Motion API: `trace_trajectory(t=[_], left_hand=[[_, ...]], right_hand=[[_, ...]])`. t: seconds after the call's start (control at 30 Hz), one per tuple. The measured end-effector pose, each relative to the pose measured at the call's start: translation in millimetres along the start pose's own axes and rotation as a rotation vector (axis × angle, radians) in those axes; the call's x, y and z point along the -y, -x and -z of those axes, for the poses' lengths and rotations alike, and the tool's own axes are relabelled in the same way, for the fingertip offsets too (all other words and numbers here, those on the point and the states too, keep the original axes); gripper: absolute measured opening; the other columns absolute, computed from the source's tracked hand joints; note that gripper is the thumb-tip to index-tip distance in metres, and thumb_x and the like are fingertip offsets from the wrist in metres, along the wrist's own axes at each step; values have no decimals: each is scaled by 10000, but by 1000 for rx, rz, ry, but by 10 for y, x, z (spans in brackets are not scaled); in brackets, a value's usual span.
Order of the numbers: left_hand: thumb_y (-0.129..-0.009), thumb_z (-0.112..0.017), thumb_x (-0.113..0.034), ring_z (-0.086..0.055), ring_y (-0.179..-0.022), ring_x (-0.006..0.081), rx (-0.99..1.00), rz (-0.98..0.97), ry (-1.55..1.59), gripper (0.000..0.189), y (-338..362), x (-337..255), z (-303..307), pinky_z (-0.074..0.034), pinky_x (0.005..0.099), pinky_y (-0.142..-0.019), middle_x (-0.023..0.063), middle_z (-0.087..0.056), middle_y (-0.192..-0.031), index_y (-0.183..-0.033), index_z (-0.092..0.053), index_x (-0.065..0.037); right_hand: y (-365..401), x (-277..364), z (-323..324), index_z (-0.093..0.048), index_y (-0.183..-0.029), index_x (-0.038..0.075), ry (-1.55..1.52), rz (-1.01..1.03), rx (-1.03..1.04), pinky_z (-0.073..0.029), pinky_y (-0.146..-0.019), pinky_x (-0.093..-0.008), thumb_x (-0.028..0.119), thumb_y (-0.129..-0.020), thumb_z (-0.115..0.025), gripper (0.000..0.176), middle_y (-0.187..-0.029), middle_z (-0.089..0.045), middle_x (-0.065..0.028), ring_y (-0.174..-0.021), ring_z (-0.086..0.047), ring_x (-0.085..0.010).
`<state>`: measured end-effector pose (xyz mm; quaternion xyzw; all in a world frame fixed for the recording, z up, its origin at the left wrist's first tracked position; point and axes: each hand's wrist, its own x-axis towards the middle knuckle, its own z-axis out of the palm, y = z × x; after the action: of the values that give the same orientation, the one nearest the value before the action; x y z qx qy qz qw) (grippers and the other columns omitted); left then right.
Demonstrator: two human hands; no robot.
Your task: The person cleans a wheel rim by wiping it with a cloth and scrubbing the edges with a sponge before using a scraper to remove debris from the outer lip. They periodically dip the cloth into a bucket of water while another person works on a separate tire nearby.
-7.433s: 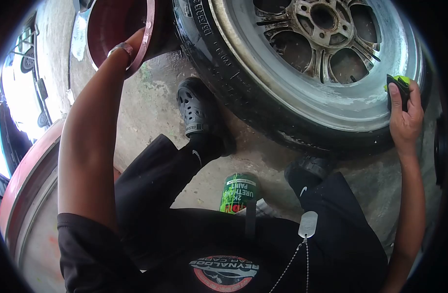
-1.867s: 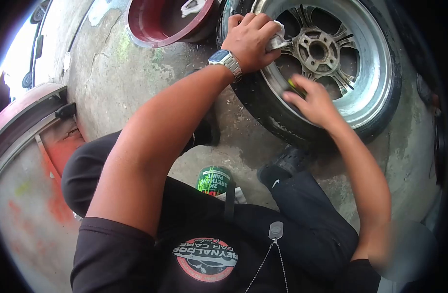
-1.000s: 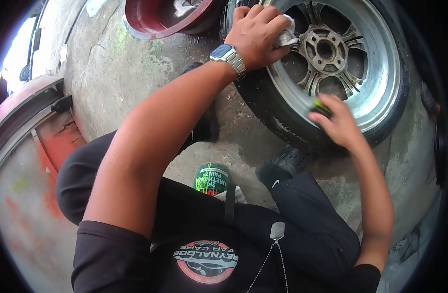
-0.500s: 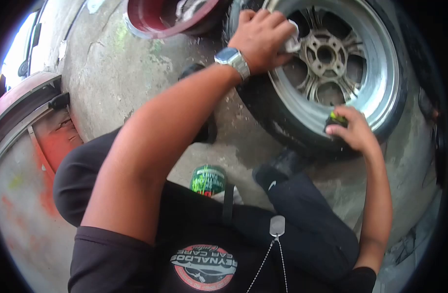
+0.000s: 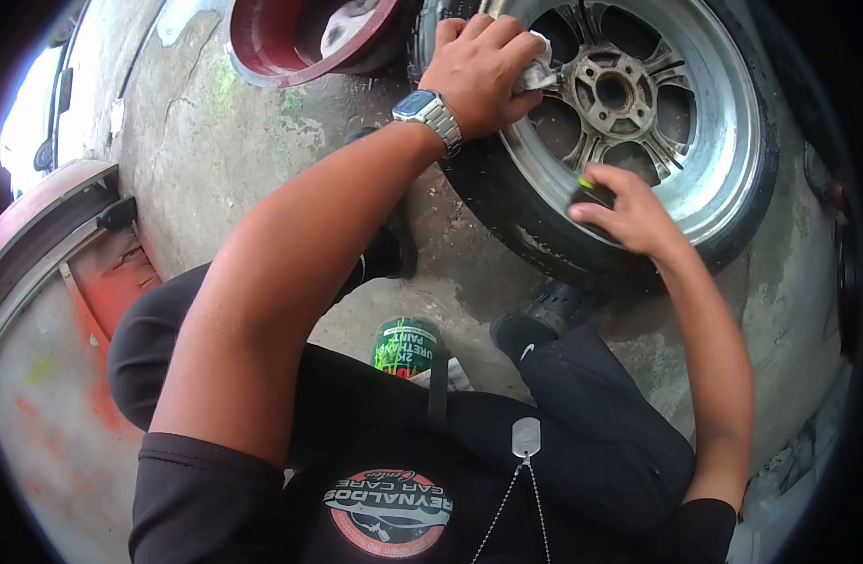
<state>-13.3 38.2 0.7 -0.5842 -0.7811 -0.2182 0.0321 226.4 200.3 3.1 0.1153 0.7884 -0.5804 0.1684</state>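
A silver alloy wheel with a black tire lies tilted in front of me, its spokes and hub dirty. My left hand, with a metal watch on the wrist, is closed on a crumpled white cloth at the rim's left side. My right hand grips a small black and lime-green object against the near inner rim. Fingers hide much of that object, and motion blurs it, so its exact kind does not show.
A dark red basin with a pale cloth in it stands left of the tire. Near my legs is a green urethane paint can. A car panel with red patches is at the left, over concrete floor.
My right hand has moved left along the near rim with the black and lime-green object. The left hand stays on the cloth at the rim. The whole view has shifted slightly.
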Motion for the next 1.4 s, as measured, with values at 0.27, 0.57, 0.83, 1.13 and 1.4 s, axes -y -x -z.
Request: trace_trajectory(t=[0.27,0.57,0.83,1.13,1.4], left_hand=[[-710,-849,-244,-576,-1116,311,37,17,97,537,-18,-59,130,-421,471,-955,86,-586,-1115,-1180,-612,-135],[-711,-836,-222,-574,-1118,310,27,-9,115,534,-37,-31,130,-419,470,-946,91,-587,-1121,-1188,-612,-136],[-701,-848,-225,-571,-1123,320,29,-15,88,567,-35,-53,111,-420,468,-949,93,-579,-1130,-1203,-602,-135],[-702,-846,-197,-572,-1125,321,22,-21,101,545,-27,-56,76,-422,467,-957,95,-587,-1110,-1190,-612,-130],[-712,-850,-203,-572,-1120,316,22,-28,96,538,-43,-18,96,-423,464,-951,92,-589,-1113,-1191,-615,-129]], right_hand=[[378,-156,558,-583,-895,36,105,-210,209,-436,-768,-338,228,-764,-852,356,-806,-535,-39,-812,-534,-158],[271,-44,430,-555,-878,15,178,-136,186,-439,-743,-368,249,-758,-872,411,-756,-519,-62,-761,-514,-198],[-139,220,-202,-563,-861,22,22,-66,-108,-428,-706,-344,303,-823,-848,402,-752,-526,-56,-756,-516,-168],[292,-164,376,-528,-824,38,279,23,110,-401,-744,-389,304,-757,-870,438,-762,-482,-49,-815,-485,-227],[508,-138,505,-508,-812,17,213,-111,79,-420,-775,-409,186,-702,-880,423,-773,-508,-76,-818,-490,-253]])
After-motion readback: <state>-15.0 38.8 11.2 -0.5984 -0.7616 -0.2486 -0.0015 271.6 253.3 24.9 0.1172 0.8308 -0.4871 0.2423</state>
